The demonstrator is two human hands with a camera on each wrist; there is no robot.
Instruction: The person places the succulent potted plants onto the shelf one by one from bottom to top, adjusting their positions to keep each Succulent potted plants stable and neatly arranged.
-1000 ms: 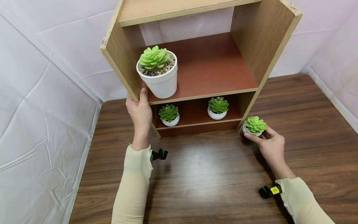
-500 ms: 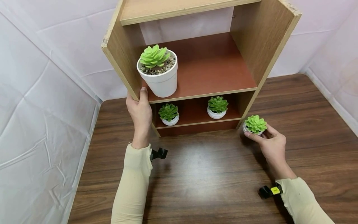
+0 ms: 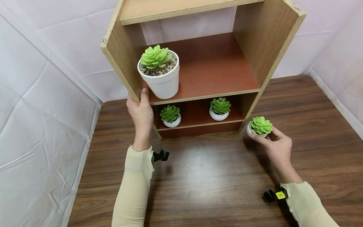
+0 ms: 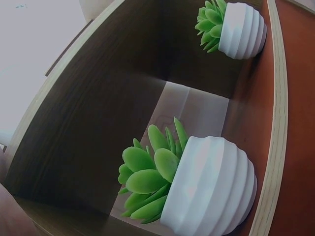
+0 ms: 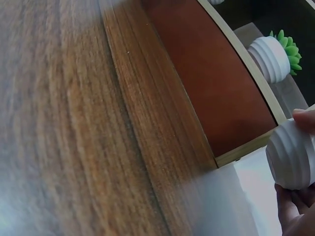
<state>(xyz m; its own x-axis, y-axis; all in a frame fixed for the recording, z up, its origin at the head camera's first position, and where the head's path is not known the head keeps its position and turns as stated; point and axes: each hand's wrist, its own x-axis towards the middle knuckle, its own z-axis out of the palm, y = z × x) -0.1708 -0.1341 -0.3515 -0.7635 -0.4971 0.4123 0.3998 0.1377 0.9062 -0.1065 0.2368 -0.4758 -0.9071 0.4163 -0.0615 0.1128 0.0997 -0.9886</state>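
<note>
In the head view my left hand (image 3: 141, 115) grips the left side panel (image 3: 120, 60) of a wooden shelf unit, thumb on its front and the other fingers hidden behind. My right hand (image 3: 279, 149) holds a small potted succulent (image 3: 261, 125) beside the unit's lower right corner. Its ribbed white pot (image 5: 290, 156) sits between thumb and fingers in the right wrist view, above the table. Two similar potted succulents stand on the bottom shelf, a left one (image 3: 171, 121) and a right one (image 3: 219, 115). A larger potted succulent (image 3: 164, 83) stands at the middle shelf's left end.
The red-brown middle shelf (image 3: 215, 67) stretches right of the large pot. Above it runs another wooden board (image 3: 184, 12). The unit stands on a dark wood-grain table (image 3: 198, 183), with pale sheeting (image 3: 42, 104) hanging at the left and behind.
My right hand and the small succulent have shifted very slightly to the right, away from the unit. My left hand keeps its grip on the panel.
</note>
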